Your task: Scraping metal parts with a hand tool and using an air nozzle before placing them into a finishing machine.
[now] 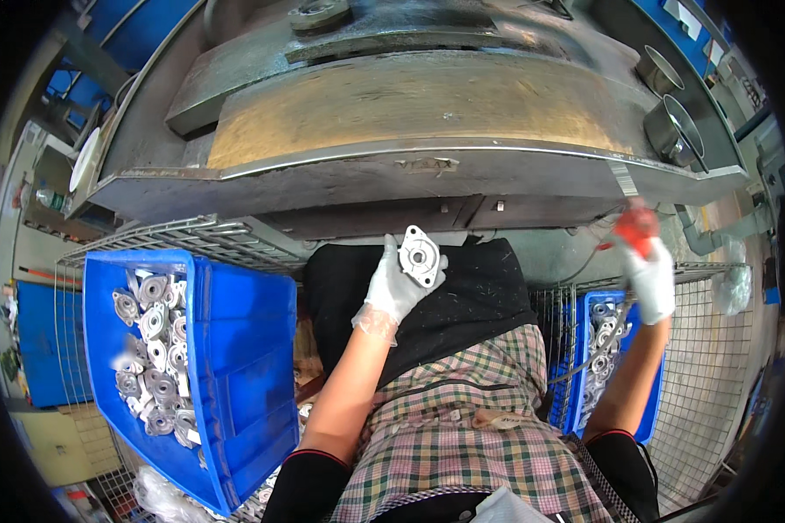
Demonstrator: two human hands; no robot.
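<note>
A green-and-pink plaid apron (462, 458) is filling the foreground, with a black cloth (484, 283) lying over the lap beyond it. Above that cloth, a person's white-gloved left hand (394, 289) is holding up a silvery metal part (419, 253), an oval casting with a round central hole and an ear at either end; the left grip is pinching it between thumb and fingers. The gloved right hand (653, 283), blurred, is closing its grip around a red tool (637, 225), whose flat silvery tip is pointing toward the front edge of the worktop (419, 109). A large blue bin (246, 375) is leaning toward its open side at left, similar castings (155, 349) filling it, while a smaller blue bin (654, 397) is holding more beneath the right forearm. Two metal cups (658, 71) are standing at the worktop's right end.
</note>
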